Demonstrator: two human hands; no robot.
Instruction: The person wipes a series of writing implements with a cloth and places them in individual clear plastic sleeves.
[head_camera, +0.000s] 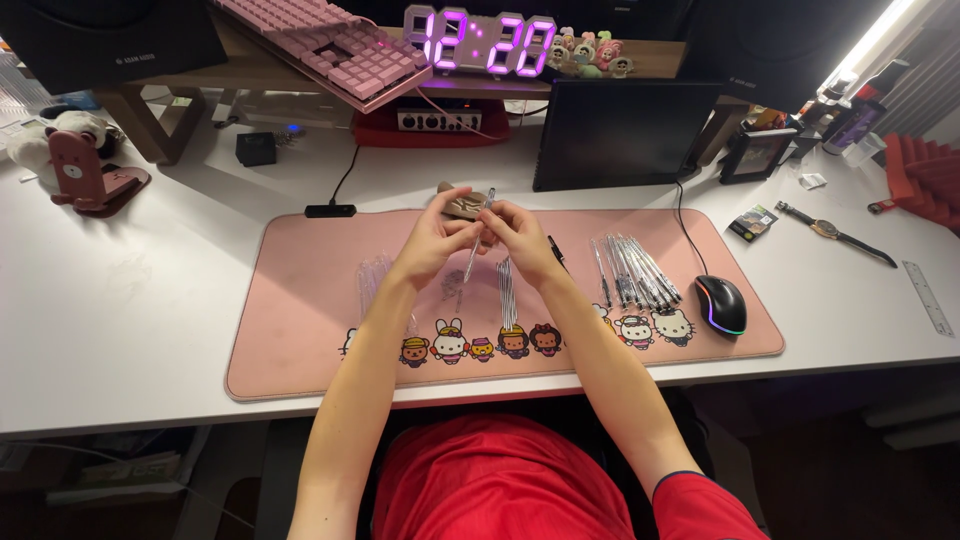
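My left hand (432, 240) and my right hand (518, 238) meet over the middle of a pink desk mat (300, 350) and together grip one clear pen (476, 248), held slanted between them. Below my hands lies a small bundle of thin pen refills (507, 292). A pile of several clear pen barrels (636, 272) rests on the mat to the right. A clear plastic bag (376, 280) lies on the mat to the left. A small brown object (462, 200) sits just behind my hands.
A black mouse (721, 304) with coloured light sits at the mat's right end. Behind are a dark tablet screen (622, 135), a pink keyboard (335, 45) on a wooden shelf, and a glowing digital clock (480, 42). A wristwatch (835, 232) and ruler (929, 297) lie at the right.
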